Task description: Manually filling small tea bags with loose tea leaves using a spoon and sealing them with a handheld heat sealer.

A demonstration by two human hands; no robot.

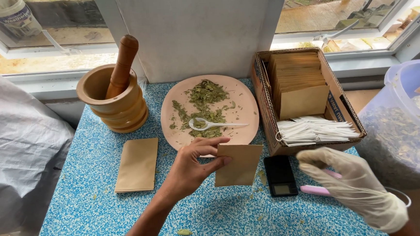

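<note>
A small brown paper pouch (238, 164) was held upright above the middle of the blue speckled table (79, 208), pinched at its left edge between the thumb and closed fingers of the bare left hand (193, 165). The gloved right hand (355, 182) was seen near the table's right edge, its fingers curled around a pink pen-like tool (316, 190), with the tool's tip pointed towards a small black pocket scale (280, 175) that was set just right of the pouch. A second flat pouch (137, 164) was laid on the table towards the left side, well apart from both hands. Behind the held pouch, a pink plate (240, 94) was placed near the far edge, strewn with dried green leaves (204, 101) and crossed by a white plastic spoon (210, 125). At the far left corner a wooden mortar (116, 102) was stood with its pestle (121, 65) leaned inside. At the far right, a cardboard box (267, 104) was filled with stacked brown pouches (297, 81) and a bundle of white sachets (315, 130). A clear plastic tub (404, 120) holding dried leaves was seen beyond the right edge of the table, and grey sheeting (18, 154) was draped past the left edge. Stray leaf fragments (184, 232) were scattered along the near edge.
</note>
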